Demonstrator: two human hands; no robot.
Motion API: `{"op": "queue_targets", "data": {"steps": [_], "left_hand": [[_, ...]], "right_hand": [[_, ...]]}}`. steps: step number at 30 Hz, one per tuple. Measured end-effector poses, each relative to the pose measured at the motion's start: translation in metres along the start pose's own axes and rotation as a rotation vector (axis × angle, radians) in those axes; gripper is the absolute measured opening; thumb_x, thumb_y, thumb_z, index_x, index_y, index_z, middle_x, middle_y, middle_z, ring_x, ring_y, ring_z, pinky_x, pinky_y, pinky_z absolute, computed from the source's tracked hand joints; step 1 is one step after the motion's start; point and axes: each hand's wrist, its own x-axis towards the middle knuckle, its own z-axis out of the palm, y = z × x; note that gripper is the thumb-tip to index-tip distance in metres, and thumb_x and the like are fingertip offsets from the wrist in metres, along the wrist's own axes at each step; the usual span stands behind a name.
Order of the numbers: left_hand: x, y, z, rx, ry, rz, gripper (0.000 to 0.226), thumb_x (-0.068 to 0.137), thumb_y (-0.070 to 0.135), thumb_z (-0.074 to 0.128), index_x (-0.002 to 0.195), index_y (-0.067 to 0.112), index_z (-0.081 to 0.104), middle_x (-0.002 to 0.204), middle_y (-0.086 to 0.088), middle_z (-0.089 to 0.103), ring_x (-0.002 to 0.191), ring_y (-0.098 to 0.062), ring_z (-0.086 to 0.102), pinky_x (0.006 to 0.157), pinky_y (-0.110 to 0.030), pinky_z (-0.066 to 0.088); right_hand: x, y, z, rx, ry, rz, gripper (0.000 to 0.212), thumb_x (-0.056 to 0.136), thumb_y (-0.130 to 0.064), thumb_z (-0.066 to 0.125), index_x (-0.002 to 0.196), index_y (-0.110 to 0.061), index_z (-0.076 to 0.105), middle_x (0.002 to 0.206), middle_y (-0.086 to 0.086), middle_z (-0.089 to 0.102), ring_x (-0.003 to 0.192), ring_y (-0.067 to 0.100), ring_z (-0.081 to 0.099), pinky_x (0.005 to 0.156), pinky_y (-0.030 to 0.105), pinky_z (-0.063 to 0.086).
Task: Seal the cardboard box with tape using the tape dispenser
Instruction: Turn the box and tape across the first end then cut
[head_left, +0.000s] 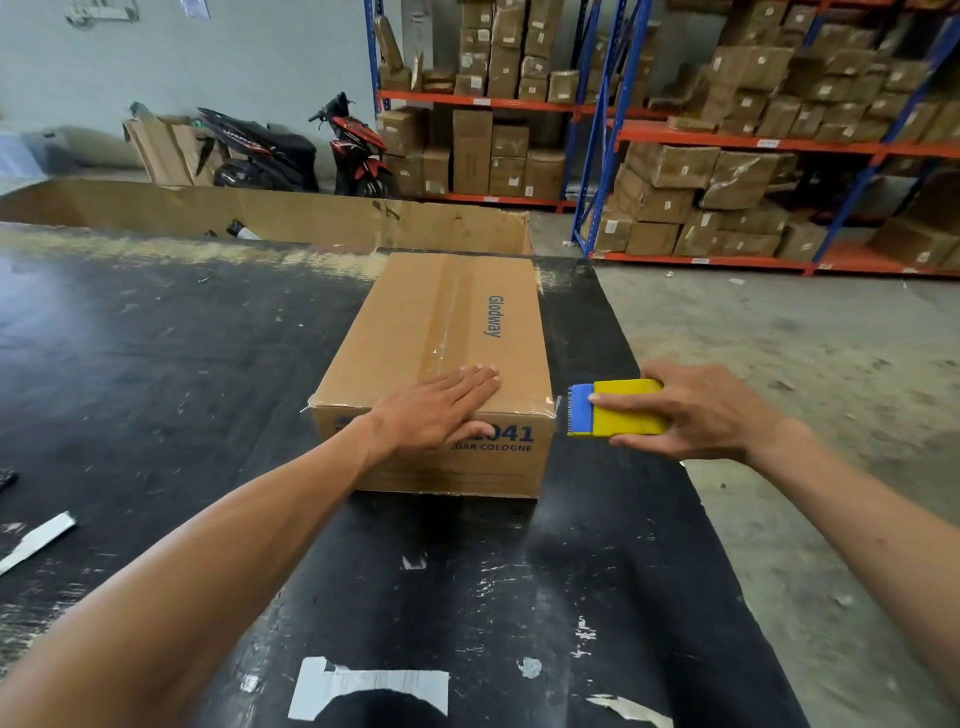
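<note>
Centrally on the black surface (156, 364) sits the taped box (441, 364); left hand (436, 410) lies flat, released, on its near edge; right hand (701, 410) grasps the tape dispenser (618, 408) just beside it.

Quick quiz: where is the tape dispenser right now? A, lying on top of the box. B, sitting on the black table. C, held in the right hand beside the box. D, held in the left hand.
C: the right hand grips the tape dispenser off the cardboard box's right side, while the left hand lies flat on the box.

Left hand (441, 410) lies flat, fingers spread and palm down; right hand (696, 410) is curled in a grip.
</note>
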Motion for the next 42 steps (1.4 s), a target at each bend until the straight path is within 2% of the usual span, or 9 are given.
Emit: {"op": "queue_targets", "data": {"steps": [5, 9, 11, 15, 18, 25, 31, 38, 42], "left_hand": [[0.001, 0.001, -0.003, 0.015, -0.044, -0.017, 0.071, 0.102, 0.056, 0.019, 0.158, 0.014, 0.007, 0.165, -0.004, 0.006, 0.152, -0.017, 0.003, 0.121, -0.029, -0.002], [0.001, 0.002, -0.004, 0.024, -0.059, -0.024, 0.073, 0.101, 0.058, 0.017, 0.158, 0.013, 0.008, 0.165, -0.006, 0.009, 0.152, -0.019, 0.006, 0.12, -0.029, -0.002], [0.001, 0.007, -0.007, 0.054, -0.048, -0.039, 0.077, 0.099, 0.062, 0.016, 0.157, 0.012, 0.016, 0.164, -0.01, 0.017, 0.151, -0.022, 0.015, 0.122, -0.033, 0.004], [0.028, 0.05, -0.012, 0.092, 0.125, -0.134, 0.079, 0.097, 0.066, 0.014, 0.143, 0.009, 0.042, 0.139, -0.019, 0.052, 0.127, -0.035, 0.05, 0.115, -0.051, 0.028], [0.064, 0.089, 0.0, -0.003, 0.198, -0.298, 0.077, 0.099, 0.06, 0.014, 0.153, 0.008, 0.03, 0.155, -0.023, 0.034, 0.143, -0.039, 0.032, 0.118, -0.057, 0.021], [0.088, 0.098, 0.011, 0.025, 0.077, -0.398, 0.059, 0.103, 0.03, 0.025, 0.149, -0.007, 0.027, 0.155, -0.029, 0.031, 0.144, -0.042, 0.029, 0.117, -0.054, 0.021], [0.072, 0.083, 0.012, 0.026, 0.075, -0.337, 0.062, 0.101, 0.032, 0.026, 0.15, -0.006, 0.026, 0.156, -0.026, 0.029, 0.145, -0.039, 0.028, 0.12, -0.05, 0.019], [-0.015, 0.003, -0.009, -0.072, -0.016, -0.083, 0.061, 0.104, 0.038, 0.02, 0.157, 0.01, 0.012, 0.165, -0.007, 0.01, 0.152, -0.016, 0.008, 0.12, -0.025, -0.005], [-0.066, -0.037, -0.025, -0.324, 0.016, -0.165, 0.061, 0.092, 0.04, 0.039, 0.152, 0.028, 0.036, 0.157, 0.01, 0.034, 0.145, -0.008, 0.029, 0.123, -0.034, 0.017]], "right_hand": [[0.011, -0.012, 0.009, -0.057, -0.016, -0.016, 0.056, 0.081, -0.067, 0.053, 0.126, -0.038, 0.066, 0.077, 0.006, 0.053, 0.048, 0.015, 0.042, 0.042, 0.023, 0.026], [0.013, -0.022, 0.024, -0.205, -0.165, -0.163, 0.051, 0.078, -0.059, 0.056, 0.12, -0.033, 0.065, 0.081, 0.009, 0.054, 0.052, 0.022, 0.056, 0.04, 0.025, 0.039], [0.009, -0.03, 0.031, -0.209, -0.23, -0.124, 0.051, 0.076, -0.059, 0.061, 0.12, -0.032, 0.064, 0.082, 0.009, 0.054, 0.053, 0.023, 0.057, 0.042, 0.029, 0.046], [0.004, -0.015, 0.026, -0.197, -0.179, 0.023, 0.05, 0.069, -0.057, 0.074, 0.113, -0.034, 0.072, 0.076, 0.008, 0.054, 0.047, 0.023, 0.056, 0.04, 0.023, 0.03], [-0.001, 0.003, 0.013, -0.181, -0.163, 0.166, 0.048, 0.065, -0.054, 0.078, 0.11, -0.037, 0.074, 0.076, 0.008, 0.057, 0.053, 0.03, 0.061, 0.041, 0.027, 0.041], [0.001, 0.002, 0.004, -0.165, -0.159, 0.226, 0.049, 0.062, -0.05, 0.084, 0.109, -0.038, 0.075, 0.073, 0.008, 0.058, 0.052, 0.031, 0.06, 0.047, 0.025, 0.028], [0.017, -0.004, -0.011, -0.164, -0.085, 0.287, 0.052, 0.064, -0.054, 0.083, 0.113, -0.039, 0.074, 0.078, 0.009, 0.06, 0.054, 0.033, 0.06, 0.048, 0.025, 0.032], [0.039, -0.021, -0.027, -0.135, -0.004, 0.358, 0.053, 0.078, -0.063, 0.068, 0.128, -0.047, 0.062, 0.092, 0.005, 0.059, 0.074, 0.029, 0.062, 0.055, 0.028, 0.031], [0.049, -0.029, -0.028, -0.119, -0.009, 0.346, 0.055, 0.08, -0.068, 0.062, 0.132, -0.051, 0.057, 0.093, 0.002, 0.056, 0.074, 0.025, 0.061, 0.053, 0.028, 0.034]]}}
